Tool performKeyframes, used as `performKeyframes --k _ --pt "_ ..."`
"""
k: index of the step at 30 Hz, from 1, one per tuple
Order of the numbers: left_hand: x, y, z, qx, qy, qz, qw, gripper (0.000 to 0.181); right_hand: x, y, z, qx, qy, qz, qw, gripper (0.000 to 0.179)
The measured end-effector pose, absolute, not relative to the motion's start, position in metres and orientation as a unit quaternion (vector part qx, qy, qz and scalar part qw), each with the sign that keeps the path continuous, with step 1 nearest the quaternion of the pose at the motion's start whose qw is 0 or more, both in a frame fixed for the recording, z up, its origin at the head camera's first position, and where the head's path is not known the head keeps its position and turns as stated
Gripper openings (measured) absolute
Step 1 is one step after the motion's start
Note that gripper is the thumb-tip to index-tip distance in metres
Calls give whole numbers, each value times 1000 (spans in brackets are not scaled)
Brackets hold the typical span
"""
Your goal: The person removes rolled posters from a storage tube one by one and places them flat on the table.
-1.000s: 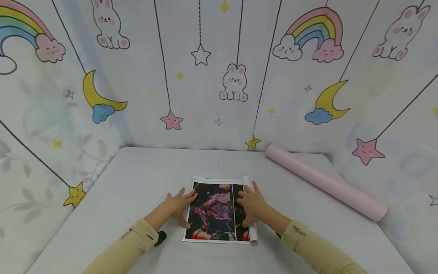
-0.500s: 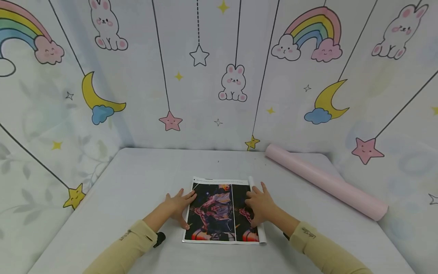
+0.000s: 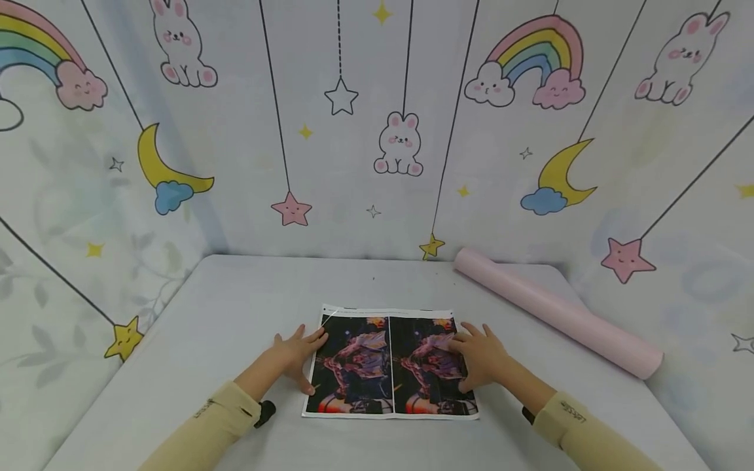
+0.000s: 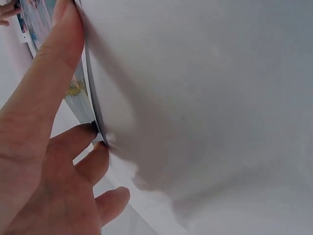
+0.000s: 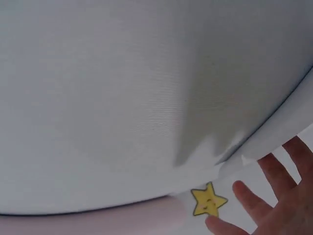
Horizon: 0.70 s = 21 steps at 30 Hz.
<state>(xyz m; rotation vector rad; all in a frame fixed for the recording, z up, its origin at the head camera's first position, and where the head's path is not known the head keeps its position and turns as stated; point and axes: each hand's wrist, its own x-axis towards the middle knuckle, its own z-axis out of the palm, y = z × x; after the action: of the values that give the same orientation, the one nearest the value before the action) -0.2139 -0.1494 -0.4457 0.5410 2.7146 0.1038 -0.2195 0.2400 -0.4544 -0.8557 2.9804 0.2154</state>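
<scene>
A printed paper sheet [image 3: 359, 366] lies on the table, with two matching dark, colourful pictures side by side and a white border. On its left edge rests my left hand [image 3: 290, 358], fingers spread. My right hand [image 3: 484, 358] touches the right edge, its fingers spread over the border and picture. In the left wrist view, the thumb and fingertips of the left hand [image 4: 54, 181] meet the sheet's edge, which stands slightly off the table. The right wrist view has the right hand [image 5: 286, 205] at the lower right, fingertips against a pale curved edge [image 5: 281, 129] of the sheet.
A long pink roll [image 3: 554, 311] lies slantwise on the right of the white table [image 3: 283, 281]. Behind and beside the table hangs a pale backdrop [image 3: 235, 144] printed with rabbits, stars, moons and rainbows.
My right hand has moved right, and the rolled right end of the sheet has flattened out, uncovering the whole second picture. The left hand and sheet have shifted slightly left in view.
</scene>
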Motion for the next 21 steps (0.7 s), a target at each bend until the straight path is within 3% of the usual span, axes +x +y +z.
performKeyframes --k 7,11,21 --pt "-213 -156 -447 195 963 35 184 107 -214 266 -465 -280 956 -43 79 104" --pt "-214 -154 -446 189 964 20 187 108 -214 275 -474 -304 942 -89 110 105" --pt "-212 -145 -441 188 965 3 184 109 -212 274 -468 -309 938 -107 114 103"
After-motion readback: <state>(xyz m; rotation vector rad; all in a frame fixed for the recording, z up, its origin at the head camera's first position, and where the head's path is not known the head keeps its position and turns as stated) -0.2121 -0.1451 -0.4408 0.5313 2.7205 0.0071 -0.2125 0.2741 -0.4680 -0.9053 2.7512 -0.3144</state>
